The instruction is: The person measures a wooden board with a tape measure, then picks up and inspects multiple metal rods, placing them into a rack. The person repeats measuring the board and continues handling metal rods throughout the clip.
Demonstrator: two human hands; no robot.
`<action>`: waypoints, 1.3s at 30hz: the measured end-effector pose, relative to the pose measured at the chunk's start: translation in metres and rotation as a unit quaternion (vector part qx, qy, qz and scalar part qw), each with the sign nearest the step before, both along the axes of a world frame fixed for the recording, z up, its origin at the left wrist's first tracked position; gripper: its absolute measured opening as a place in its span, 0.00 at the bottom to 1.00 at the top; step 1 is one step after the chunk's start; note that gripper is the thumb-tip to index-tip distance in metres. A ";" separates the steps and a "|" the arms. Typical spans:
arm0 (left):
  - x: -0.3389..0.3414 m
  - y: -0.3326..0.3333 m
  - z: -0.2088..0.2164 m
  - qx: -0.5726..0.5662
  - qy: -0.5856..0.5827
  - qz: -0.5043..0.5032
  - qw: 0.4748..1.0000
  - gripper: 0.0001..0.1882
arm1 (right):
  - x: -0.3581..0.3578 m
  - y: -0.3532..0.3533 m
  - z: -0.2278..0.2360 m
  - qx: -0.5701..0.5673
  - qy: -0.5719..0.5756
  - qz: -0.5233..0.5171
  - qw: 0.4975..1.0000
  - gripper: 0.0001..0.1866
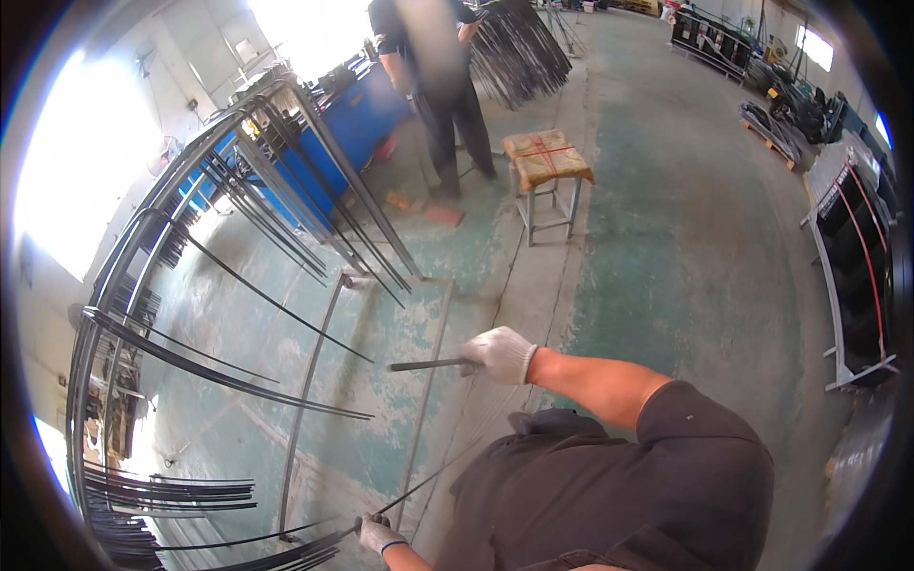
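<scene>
Worn green floor (657, 257). I see right hand (500, 355) clenched on dark bar (424, 364), left hand (376, 534) grasping thin rod (409, 492).

worn green floor (666, 257); pale left wall (205, 48); glaring window (81, 171); cloth-topped metal stool (547, 157).

Beyond the right grip (500, 357), a metal stool (530, 217) is topped by a tan cushion (562, 166), crossed by red cord. Farther off, to its left, a blue workbench (369, 122) and a dark-clothed person (440, 81), partly blurred, are seen. Well to the grip's right, black panels (840, 233) are kept in a metal frame; the worn green floor (657, 276) is spread between.
</scene>
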State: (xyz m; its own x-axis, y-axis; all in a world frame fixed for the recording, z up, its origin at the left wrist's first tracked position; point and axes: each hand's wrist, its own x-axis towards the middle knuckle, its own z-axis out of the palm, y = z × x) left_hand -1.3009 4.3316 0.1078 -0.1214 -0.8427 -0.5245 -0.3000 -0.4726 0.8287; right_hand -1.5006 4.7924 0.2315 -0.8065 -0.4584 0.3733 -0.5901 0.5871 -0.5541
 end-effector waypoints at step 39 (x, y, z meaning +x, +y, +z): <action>-0.093 0.197 0.119 0.070 0.247 -0.632 0.731 0.15 | 0.052 -0.165 0.096 -0.046 -0.036 0.210 0.976 0.19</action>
